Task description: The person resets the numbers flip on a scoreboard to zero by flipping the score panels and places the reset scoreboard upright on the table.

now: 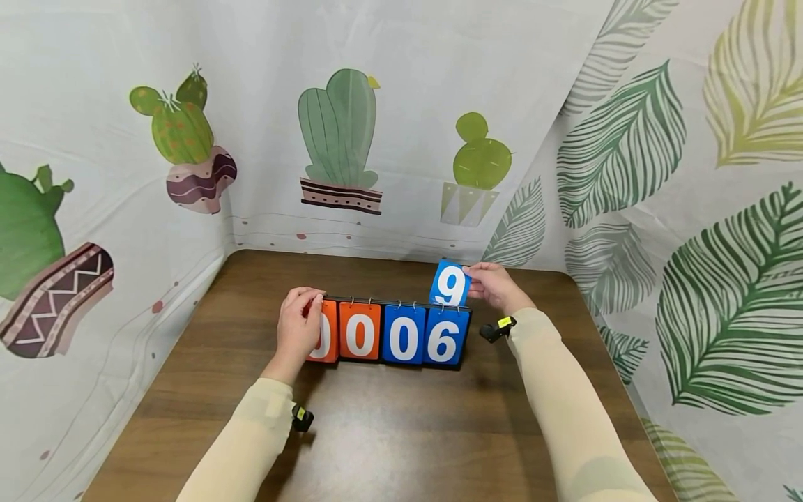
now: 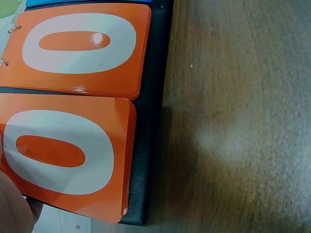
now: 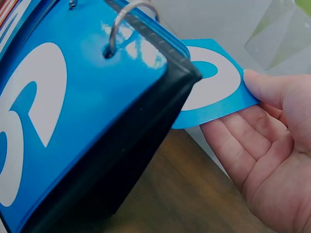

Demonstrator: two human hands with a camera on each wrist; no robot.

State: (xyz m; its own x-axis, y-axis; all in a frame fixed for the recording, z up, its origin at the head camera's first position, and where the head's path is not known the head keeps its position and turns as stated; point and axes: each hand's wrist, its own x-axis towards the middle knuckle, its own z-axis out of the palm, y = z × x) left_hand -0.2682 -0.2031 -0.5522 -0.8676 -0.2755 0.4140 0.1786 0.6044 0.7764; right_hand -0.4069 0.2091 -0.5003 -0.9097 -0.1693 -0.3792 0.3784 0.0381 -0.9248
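Note:
A flip scoreboard (image 1: 381, 332) stands on the table, showing orange 0, orange 0, blue 0 and blue 6 cards on metal rings. My left hand (image 1: 300, 324) grips its left end, covering part of the first orange card (image 2: 58, 150). At the other end, my right hand (image 1: 495, 284) pinches the edge of a blue number card (image 1: 449, 282) marked 9. Thumb on top and fingers beneath hold that card in the right wrist view (image 3: 214, 80). It is raised above the top edge, behind the blue 6 card (image 1: 444, 337).
The brown wooden table (image 1: 389, 432) reaches back to a white cloth printed with cacti (image 1: 341, 132). On the right hangs a leaf-patterned cloth (image 1: 627, 139). Each sleeve has a small black wrist camera (image 1: 498, 329) at its cuff.

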